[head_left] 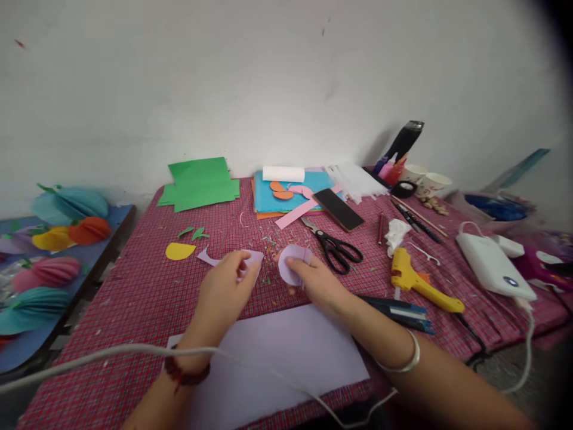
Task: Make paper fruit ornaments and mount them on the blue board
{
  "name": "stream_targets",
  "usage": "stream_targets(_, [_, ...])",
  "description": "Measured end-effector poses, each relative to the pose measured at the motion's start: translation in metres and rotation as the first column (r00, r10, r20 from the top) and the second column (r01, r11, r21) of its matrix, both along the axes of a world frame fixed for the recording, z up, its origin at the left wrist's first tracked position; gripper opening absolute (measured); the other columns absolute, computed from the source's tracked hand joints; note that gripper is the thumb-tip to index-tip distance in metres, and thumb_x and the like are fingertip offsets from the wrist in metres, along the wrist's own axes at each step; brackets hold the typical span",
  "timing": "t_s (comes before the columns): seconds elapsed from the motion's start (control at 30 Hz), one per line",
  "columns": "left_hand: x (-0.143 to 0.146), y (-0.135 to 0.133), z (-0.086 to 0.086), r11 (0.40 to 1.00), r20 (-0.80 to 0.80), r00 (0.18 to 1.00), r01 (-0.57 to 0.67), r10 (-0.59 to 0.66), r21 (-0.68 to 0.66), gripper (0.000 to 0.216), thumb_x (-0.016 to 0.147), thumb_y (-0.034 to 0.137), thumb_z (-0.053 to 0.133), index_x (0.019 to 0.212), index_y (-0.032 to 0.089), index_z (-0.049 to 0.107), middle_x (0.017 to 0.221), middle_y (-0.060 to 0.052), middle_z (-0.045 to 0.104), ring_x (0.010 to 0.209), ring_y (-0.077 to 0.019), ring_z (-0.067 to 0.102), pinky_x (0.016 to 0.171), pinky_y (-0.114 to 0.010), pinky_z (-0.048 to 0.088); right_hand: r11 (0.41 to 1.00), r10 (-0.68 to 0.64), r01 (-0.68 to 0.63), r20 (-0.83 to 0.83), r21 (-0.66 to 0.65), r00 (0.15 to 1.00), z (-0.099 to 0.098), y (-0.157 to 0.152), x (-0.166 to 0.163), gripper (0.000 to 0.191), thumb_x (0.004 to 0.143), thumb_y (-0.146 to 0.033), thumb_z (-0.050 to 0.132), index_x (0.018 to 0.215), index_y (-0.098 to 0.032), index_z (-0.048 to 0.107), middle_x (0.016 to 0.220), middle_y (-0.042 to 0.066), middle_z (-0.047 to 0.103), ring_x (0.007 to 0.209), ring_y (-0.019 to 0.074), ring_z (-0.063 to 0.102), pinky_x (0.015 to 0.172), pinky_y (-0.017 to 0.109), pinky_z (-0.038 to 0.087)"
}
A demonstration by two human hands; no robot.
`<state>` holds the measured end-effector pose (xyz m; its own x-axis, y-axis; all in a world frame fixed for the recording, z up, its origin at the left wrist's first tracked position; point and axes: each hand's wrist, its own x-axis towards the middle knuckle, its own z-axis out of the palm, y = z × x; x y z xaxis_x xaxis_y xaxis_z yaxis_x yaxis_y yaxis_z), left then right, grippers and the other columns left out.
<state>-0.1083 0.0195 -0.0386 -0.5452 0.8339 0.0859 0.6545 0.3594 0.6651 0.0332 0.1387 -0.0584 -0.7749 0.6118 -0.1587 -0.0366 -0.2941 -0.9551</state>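
Note:
My left hand (230, 283) pinches a lilac paper scrap (253, 257) with a curved cut edge, whose tail sticks out on the left. In my right hand (320, 283) is a round lilac paper piece (289, 266), gripped between thumb and fingers. The two pieces are apart, held just above the cloth. Below my wrists lies a large lilac sheet (286, 352). Black-handled scissors (338, 246) rest open-bladed beyond my right hand. To the left of my left hand are a yellow paper piece (179, 251) and small green leaf cutouts (199, 233).
Green sheets (201, 185), a blue paper stack (264, 203) and a phone (339, 209) lie at the back. On the right are a yellow glue gun (421, 280), a stapler (398, 313) and a white power bank (495, 266). A white cable (134, 348) crosses in front. Paper fruits (69, 206) sit left.

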Motion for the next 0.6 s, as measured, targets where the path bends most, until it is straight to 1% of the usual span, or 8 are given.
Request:
stream_targets(0.07, [-0.013,0.002,0.0,0.989,-0.17,0.983,-0.093,0.072,-0.117,0.031,0.091,0.043,0.046,0.099,0.018,0.062,0.092,-0.008,0.069,0.082,-0.0228,0.064,0.072,-0.034,0.045,0.985,-0.005,-0.013,-0.102,-0.171,0.995,0.006,0.003,0.0,0.023,0.08,-0.031,0.058,0.097,-0.015,0.061,0.075,0.002,0.063,0.064,0.0131,0.061,0.057,0.025,0.052])
stream_targets(0.17, [-0.015,0.004,-0.004,0.96,-0.32,0.947,-0.106,0.018,-0.26,0.025,0.093,0.036,0.044,0.096,0.016,0.059,0.096,-0.01,0.066,0.087,-0.024,0.063,0.073,-0.034,0.044,0.935,0.007,-0.074,-0.19,-0.347,0.982,0.016,0.006,0.002,0.034,0.075,-0.024,0.064,0.108,-0.016,0.06,0.084,0.003,0.068,0.075,0.0156,0.067,0.073,0.032,0.057])
stream_targets(0.23, [-0.009,0.006,-0.007,0.953,-0.382,0.924,-0.109,-0.008,-0.283,0.028,0.093,0.037,0.044,0.103,0.015,0.058,0.103,-0.012,0.064,0.096,-0.0257,0.061,0.076,-0.035,0.045,0.922,0.011,-0.089,-0.203,-0.377,0.979,0.019,0.006,0.004,0.038,0.071,-0.021,0.068,0.108,-0.018,0.061,0.08,0.0,0.066,0.073,0.0139,0.064,0.071,0.031,0.058])
stream_targets(0.3, [-0.001,0.008,-0.009,0.951,-0.443,0.896,-0.13,-0.008,-0.281,0.035,0.092,0.042,0.046,0.111,0.015,0.056,0.109,-0.013,0.061,0.104,-0.0279,0.059,0.078,-0.036,0.045,0.932,0.015,-0.082,-0.19,-0.353,0.982,0.019,0.006,0.007,0.039,0.068,-0.021,0.071,0.106,-0.019,0.06,0.071,-0.004,0.06,0.063,0.0103,0.058,0.059,0.024,0.054])
stream_targets(0.4, [0.005,0.011,-0.011,0.949,-0.513,0.857,-0.132,-0.037,-0.287,0.041,0.089,0.047,0.053,0.114,0.015,0.057,0.112,-0.013,0.059,0.107,-0.0297,0.056,0.082,-0.038,0.046,0.966,0.029,-0.063,-0.138,-0.252,0.99,0.016,0.006,0.008,0.033,0.066,-0.026,0.071,0.096,-0.019,0.057,0.059,-0.008,0.049,0.05,0.0072,0.043,0.043,0.017,0.038])
stream_targets(0.5, [0.005,0.011,-0.011,0.942,-0.524,0.847,-0.104,-0.083,-0.318,0.037,0.089,0.044,0.054,0.11,0.015,0.061,0.113,-0.014,0.06,0.109,-0.0298,0.054,0.088,-0.039,0.045,0.997,0.068,-0.066,0.041,-0.038,0.997,0.021,0.015,0.001,0.023,0.068,-0.029,0.064,0.081,-0.021,0.047,0.053,-0.009,0.044,0.046,0.0078,0.039,0.041,0.019,0.033])
stream_targets(0.57, [0.004,0.01,-0.011,0.941,-0.516,0.852,-0.095,-0.092,-0.325,0.034,0.09,0.04,0.051,0.11,0.015,0.063,0.115,-0.014,0.059,0.109,-0.0295,0.054,0.088,-0.039,0.046,0.956,0.102,-0.156,0.219,0.248,0.97,0.031,0.029,-0.015,0.016,0.073,-0.029,0.057,0.078,-0.021,0.044,0.055,-0.008,0.044,0.047,0.0083,0.04,0.044,0.02,0.034])
stream_targets(0.6, [0.003,0.01,-0.011,0.942,-0.511,0.855,-0.091,-0.093,-0.323,0.032,0.091,0.038,0.05,0.11,0.015,0.063,0.116,-0.014,0.059,0.11,-0.0294,0.054,0.088,-0.039,0.046,0.878,0.1,-0.229,0.306,0.42,0.947,0.037,0.038,-0.028,0.013,0.076,-0.028,0.055,0.078,-0.02,0.044,0.058,-0.007,0.045,0.049,0.0082,0.042,0.047,0.02,0.036])
